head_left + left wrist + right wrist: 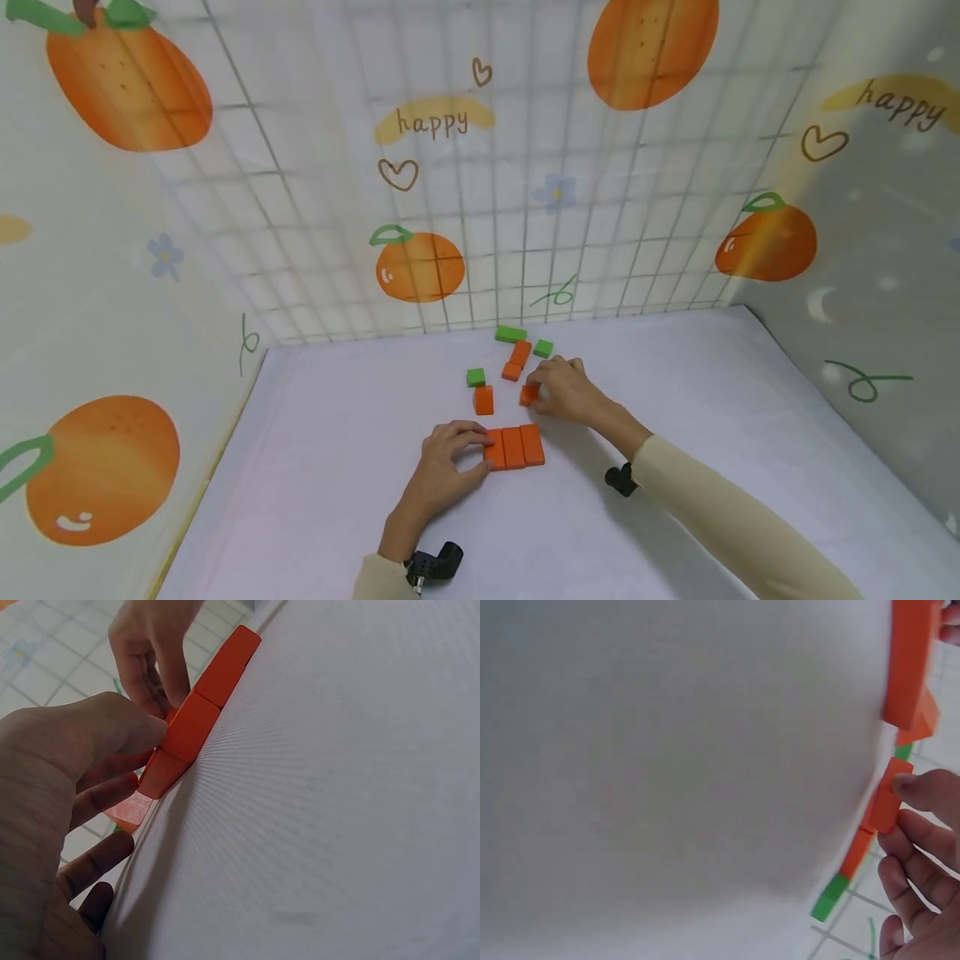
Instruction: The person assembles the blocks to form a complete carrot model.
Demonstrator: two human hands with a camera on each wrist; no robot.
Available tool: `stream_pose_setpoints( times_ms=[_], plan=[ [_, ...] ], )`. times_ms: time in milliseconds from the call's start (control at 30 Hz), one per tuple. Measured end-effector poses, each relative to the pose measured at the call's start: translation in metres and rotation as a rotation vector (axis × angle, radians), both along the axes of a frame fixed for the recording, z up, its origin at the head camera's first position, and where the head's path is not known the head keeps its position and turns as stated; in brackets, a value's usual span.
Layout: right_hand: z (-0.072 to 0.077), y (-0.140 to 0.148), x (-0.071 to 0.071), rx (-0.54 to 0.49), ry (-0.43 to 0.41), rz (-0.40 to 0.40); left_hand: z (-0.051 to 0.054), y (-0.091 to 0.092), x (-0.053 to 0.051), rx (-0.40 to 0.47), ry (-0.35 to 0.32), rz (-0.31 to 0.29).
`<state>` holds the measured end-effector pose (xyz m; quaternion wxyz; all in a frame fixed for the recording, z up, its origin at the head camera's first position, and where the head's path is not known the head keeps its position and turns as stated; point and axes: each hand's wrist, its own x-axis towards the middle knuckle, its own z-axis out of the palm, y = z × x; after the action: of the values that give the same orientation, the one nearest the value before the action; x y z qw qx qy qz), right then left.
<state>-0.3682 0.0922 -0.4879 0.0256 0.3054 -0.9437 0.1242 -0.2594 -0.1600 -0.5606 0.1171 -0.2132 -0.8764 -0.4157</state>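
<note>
L hand (448,468) is gripping L end of 3-blk orange row (514,447) on white tbl (300,467) (prob. done so far), R hand (564,389) is pinching orange blk (527,395) just beyond, other orange blks (484,400) & green blks (511,333) lying loose, not in row.

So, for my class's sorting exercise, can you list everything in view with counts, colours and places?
Row blocks: three, orange, side by side, nearest the viewer
Held block: one, orange, beyond the row's right end
Other orange blocks: three, orange, beyond the row
Green blocks: three, green, beyond the row
Tabletop: one, pale, under the blocks
Walls: three, pale with orange fruit prints, back and sides
Wrist devices: two, black, one per wrist
Sleeves: two, beige, on the forearms
Left grip: one, bare, holding the row's left end
Right grip: one, bare, pinching the held block
</note>
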Motion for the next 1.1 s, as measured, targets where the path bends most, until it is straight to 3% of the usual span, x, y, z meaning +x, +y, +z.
stream_pose_setpoints(
  times_ms=[200,500,767,1100],
  plan=[
    [0.016,0.009,0.017,-0.084,0.017,0.035,0.001,-0.001,0.0,-0.03,0.01,0.006],
    [0.03,0.007,0.062,-0.141,0.049,0.156,0.002,-0.004,0.001,-0.029,-0.004,0.012],
    [0.02,-0.001,0.099,-0.106,0.086,0.271,0.001,0.0,0.001,-0.032,-0.022,0.002],
    [0.003,-0.013,0.108,-0.031,0.142,0.319,0.002,0.0,0.0,-0.023,-0.009,-0.001]
  ],
)
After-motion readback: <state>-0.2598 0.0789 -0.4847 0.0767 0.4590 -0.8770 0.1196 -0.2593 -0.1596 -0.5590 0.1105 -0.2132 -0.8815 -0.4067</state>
